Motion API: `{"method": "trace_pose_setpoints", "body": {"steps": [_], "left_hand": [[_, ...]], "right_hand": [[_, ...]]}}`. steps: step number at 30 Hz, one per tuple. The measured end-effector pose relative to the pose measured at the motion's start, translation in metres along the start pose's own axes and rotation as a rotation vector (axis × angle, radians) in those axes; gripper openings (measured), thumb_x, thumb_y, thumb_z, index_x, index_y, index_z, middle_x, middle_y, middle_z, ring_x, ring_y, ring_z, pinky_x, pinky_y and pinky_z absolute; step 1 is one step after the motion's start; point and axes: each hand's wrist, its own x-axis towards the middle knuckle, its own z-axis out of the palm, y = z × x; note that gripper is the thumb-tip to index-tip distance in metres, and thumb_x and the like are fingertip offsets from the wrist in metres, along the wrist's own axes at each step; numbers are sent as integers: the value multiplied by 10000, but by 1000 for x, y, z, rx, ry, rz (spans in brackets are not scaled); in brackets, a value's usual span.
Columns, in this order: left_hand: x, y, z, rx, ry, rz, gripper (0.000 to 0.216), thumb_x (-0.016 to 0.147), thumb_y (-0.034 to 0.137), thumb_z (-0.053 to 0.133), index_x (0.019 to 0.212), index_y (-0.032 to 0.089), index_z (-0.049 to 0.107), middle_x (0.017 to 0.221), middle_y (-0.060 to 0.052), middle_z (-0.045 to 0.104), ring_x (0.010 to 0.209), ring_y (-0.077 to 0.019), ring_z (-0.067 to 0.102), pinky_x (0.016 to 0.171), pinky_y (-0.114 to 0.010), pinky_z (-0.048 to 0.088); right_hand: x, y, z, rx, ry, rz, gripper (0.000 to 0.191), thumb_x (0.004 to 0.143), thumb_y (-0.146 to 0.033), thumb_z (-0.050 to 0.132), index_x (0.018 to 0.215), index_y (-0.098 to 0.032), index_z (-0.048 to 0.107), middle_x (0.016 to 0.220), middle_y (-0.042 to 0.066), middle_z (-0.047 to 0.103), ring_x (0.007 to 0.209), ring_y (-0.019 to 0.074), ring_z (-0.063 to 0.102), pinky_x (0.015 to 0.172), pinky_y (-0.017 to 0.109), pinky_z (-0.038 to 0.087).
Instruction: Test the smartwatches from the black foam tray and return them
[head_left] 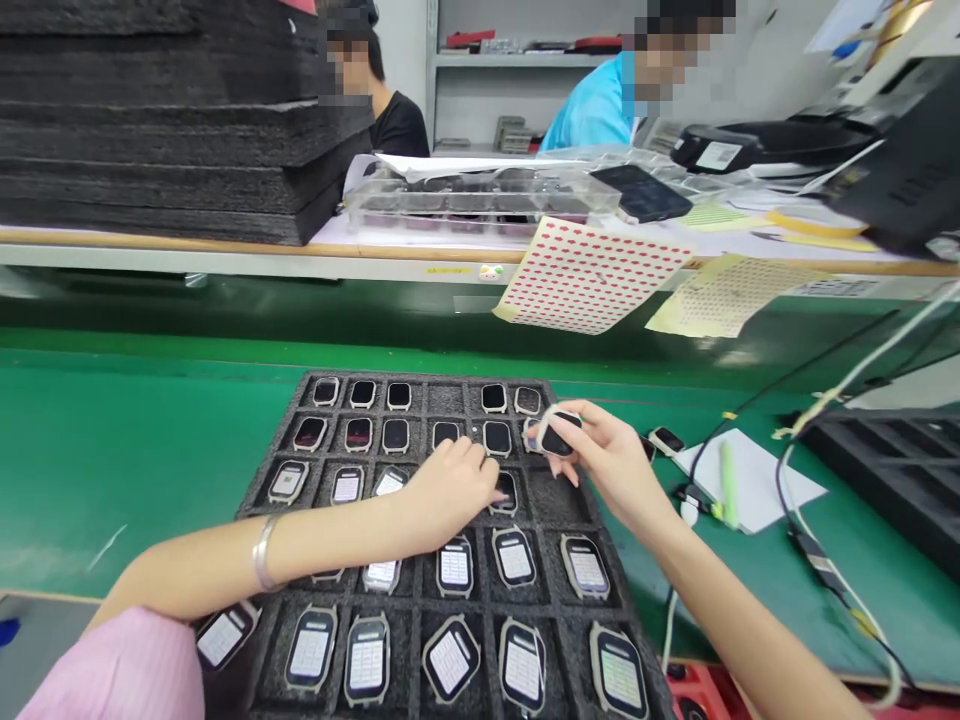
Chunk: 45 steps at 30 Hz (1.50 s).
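While the right hand (611, 455) pinches a rounded-square watch (553, 440), pale-framed and glossy dark, between thumb and fingers just over the gritty black foam tray (551, 608), the left hand (450, 495) bends its fingers at the edge of another dark-faced watch (508, 490), though I can't tell whether it grips it. One straight-walled pocket (559, 497) lies below the right hand, and smooth green tabletop (112, 430) spreads wide left of the left hand; right of the right hand, white paper (776, 482) and looping cables (814, 555) leave tighter room.
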Motion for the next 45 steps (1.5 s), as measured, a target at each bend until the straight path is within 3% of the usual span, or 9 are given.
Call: {"method": "trace_pose_setpoints", "body": {"steps": [4, 10, 19, 25, 29, 32, 36, 41, 45], "left_hand": [[23, 17, 16, 16, -14, -72, 207, 900, 195, 511, 917, 16, 614, 887, -226, 603, 866, -340, 582, 721, -421, 431], [15, 17, 18, -64, -63, -106, 263, 925, 271, 482, 938, 42, 610, 885, -188, 585, 767, -297, 630, 650, -381, 482], [26, 23, 22, -269, -45, -197, 267, 843, 249, 623, 1038, 75, 568, 962, -163, 624, 890, -300, 629, 714, -376, 509], [22, 1, 21, -1078, 80, -282, 183, 804, 321, 643, 772, 143, 615, 816, -52, 641, 750, -198, 616, 692, -304, 495], [11, -13, 8, -1558, 127, -391, 287, 808, 414, 645, 841, 136, 579, 761, -42, 638, 776, -196, 641, 767, -329, 502], [3, -16, -3, -1726, 119, -436, 360, 818, 450, 632, 945, 121, 557, 737, -42, 628, 683, -179, 650, 706, -328, 521], [-2, -13, -11, -1662, 116, -467, 465, 835, 454, 598, 1144, 121, 496, 741, -26, 592, 659, -165, 616, 567, -270, 493], [-5, -14, -6, -1366, 123, -442, 500, 777, 302, 661, 1216, 142, 484, 710, 17, 550, 558, -126, 520, 525, -250, 432], [-8, -18, -2, -1128, 138, -359, 408, 774, 194, 591, 1177, 153, 538, 819, -16, 584, 749, -182, 566, 705, -307, 463]], "right_hand": [[14, 0, 4, 142, -58, 17, 322, 840, -384, 647, 1065, -169, 567, 925, 114, 711, 475, 101, 502, 362, 195, 348], [10, 3, 2, 312, -172, 83, 488, 860, -346, 611, 1308, -206, 477, 1119, 144, 653, 674, 163, 586, 470, 250, 450], [3, 11, 4, 328, -211, 39, 375, 834, -329, 664, 1182, -224, 569, 995, 90, 675, 601, 135, 561, 508, 265, 465], [0, 12, 4, 349, -210, 41, 466, 810, -396, 676, 1225, -221, 555, 950, 86, 673, 541, 123, 525, 469, 260, 457], [-1, 12, 5, 391, -219, 49, 471, 820, -385, 656, 1251, -232, 542, 936, 82, 674, 532, 126, 520, 453, 256, 431], [-1, 13, 7, 423, -246, 63, 455, 828, -357, 649, 1251, -228, 544, 931, 80, 672, 542, 127, 528, 457, 251, 429], [-3, 15, 9, 454, -286, 85, 429, 847, -314, 636, 1255, -219, 545, 942, 90, 678, 553, 128, 548, 460, 246, 439], [-4, 18, 9, 464, -320, 105, 395, 864, -292, 619, 1247, -227, 555, 994, 105, 684, 569, 127, 572, 484, 247, 463], [-5, 20, 9, 486, -347, 92, 353, 894, -261, 591, 1245, -234, 559, 1007, 100, 678, 597, 121, 588, 499, 230, 470]]}}
